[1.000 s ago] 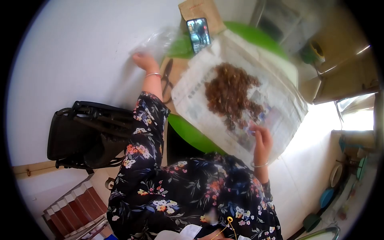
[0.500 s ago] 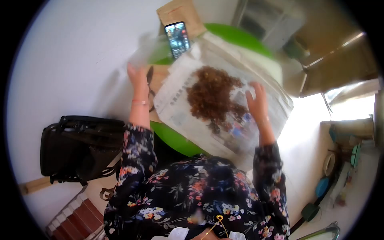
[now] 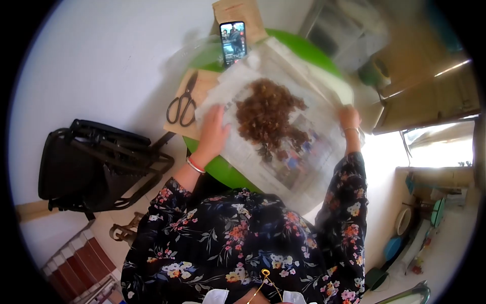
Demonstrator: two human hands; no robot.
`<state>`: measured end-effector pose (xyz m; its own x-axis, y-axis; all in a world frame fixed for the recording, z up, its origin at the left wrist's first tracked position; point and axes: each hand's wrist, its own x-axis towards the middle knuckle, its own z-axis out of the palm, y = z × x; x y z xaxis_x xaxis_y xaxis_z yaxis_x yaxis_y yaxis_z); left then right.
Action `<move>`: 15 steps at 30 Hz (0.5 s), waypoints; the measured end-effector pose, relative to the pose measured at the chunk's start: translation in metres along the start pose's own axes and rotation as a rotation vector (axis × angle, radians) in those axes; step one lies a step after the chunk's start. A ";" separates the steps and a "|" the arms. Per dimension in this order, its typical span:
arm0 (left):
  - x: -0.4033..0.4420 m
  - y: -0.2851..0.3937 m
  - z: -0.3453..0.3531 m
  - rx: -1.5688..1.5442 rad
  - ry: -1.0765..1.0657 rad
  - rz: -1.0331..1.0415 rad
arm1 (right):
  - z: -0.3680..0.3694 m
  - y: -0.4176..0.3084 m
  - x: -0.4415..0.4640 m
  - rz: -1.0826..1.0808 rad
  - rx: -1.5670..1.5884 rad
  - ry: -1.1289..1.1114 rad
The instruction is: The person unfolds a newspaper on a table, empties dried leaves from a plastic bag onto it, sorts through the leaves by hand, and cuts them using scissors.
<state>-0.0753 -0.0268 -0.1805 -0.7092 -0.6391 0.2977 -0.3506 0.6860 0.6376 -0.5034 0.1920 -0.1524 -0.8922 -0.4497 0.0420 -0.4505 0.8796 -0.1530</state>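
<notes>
A heap of brown dried pieces (image 3: 268,114) lies on a spread newspaper sheet (image 3: 238,147) over a green round table (image 3: 220,172). My left hand (image 3: 213,133) rests on the sheet's left part, fingers stretched and thumb apart, holding nothing. At the sheet's right edge, my right hand (image 3: 349,119) has its fingers closed on the newspaper. Black-handled scissors (image 3: 185,101) lie on brown paper (image 3: 202,78) left of the sheet. Behind them a phone (image 3: 233,44) with a lit screen leans against a brown paper bag (image 3: 248,17).
A clear plastic bag (image 3: 195,53) is by the wall at the table's back left. A folded black chair (image 3: 96,167) stands at the left. Basins (image 3: 392,248) and shelving are at the far right.
My left hand has come from the plastic bag down onto the newspaper. My right hand has moved from the heap's right side to the sheet's right edge and closed there.
</notes>
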 end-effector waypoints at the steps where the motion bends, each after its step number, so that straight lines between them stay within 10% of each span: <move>1: 0.001 0.000 0.003 0.042 0.007 0.021 | 0.003 0.005 0.002 -0.006 0.021 0.017; 15: -0.021 0.043 -0.003 0.408 -0.124 0.159 | -0.002 -0.012 0.036 -0.007 -0.115 0.132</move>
<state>-0.0734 0.0149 -0.1571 -0.8327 -0.4854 0.2664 -0.4262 0.8691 0.2511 -0.5299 0.1655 -0.1468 -0.8820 -0.4383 0.1730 -0.4508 0.8918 -0.0386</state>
